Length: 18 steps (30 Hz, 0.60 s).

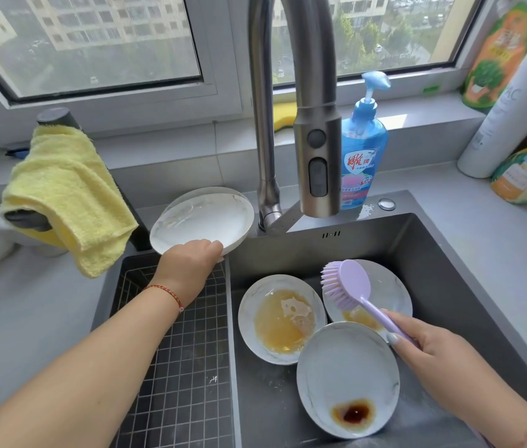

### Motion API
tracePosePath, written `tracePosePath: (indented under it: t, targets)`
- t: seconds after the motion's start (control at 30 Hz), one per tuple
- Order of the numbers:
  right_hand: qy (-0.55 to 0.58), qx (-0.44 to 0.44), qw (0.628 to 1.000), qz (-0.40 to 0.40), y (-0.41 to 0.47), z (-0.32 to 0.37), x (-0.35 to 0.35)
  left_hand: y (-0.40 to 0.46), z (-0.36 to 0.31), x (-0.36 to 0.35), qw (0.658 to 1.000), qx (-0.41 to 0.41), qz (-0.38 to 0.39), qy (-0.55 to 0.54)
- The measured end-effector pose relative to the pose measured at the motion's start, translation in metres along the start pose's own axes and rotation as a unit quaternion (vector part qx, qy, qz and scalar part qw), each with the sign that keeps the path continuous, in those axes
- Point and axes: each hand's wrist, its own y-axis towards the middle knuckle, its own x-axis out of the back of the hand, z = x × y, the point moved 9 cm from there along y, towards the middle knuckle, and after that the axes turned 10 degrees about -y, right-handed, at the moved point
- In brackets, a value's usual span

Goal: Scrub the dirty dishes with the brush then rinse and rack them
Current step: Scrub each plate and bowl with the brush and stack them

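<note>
Dark sink (pixel 433 253) with three dirty plates (pixel 346 376); blue soap bottle (pixel 364 156) on grey counter (pixel 482 221).

Single view only, head-worn, so no second view is available for overlap. The scene is looked at forward and steeply down from above the near edge of the sink (pixel 449 253). Wide-angle bending is seen at the frame borders. The faucet (pixel 317 150) is met close, near frame centre, rising toward the lens. The window (pixel 94 43) is faced straight ahead, across the top of the frame. Both forearms are seen entering from the bottom corners, with the left hand (pixel 191 266) and right hand (pixel 430 347) caught at close range. The counter is cut off at either side.
</note>
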Motion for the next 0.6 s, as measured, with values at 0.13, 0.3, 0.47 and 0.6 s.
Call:
tracePosePath:
  t: [0.13, 0.3, 0.47, 0.6]
  targets:
    - [-0.01, 0.005, 1.0, -0.002, -0.002, -0.003, 0.002, 0.004, 0.003, -0.005, 1.0, 0.014, -0.015, 0.001]
    - [-0.012, 0.002, 1.0, -0.009, -0.005, -0.009, 0.006, 0.007, 0.007, -0.021, 0.999, 0.037, 0.004, -0.02]
    - [-0.007, 0.006, 1.0, -0.004, -0.007, -0.016, 0.007, 0.007, 0.013, -0.034, 0.995, 0.093, 0.026, -0.018]
    - [-0.004, 0.006, 1.0, -0.005, -0.011, -0.018, 0.012, 0.005, -0.006, -0.016, 0.992, 0.074, -0.1, 0.009]
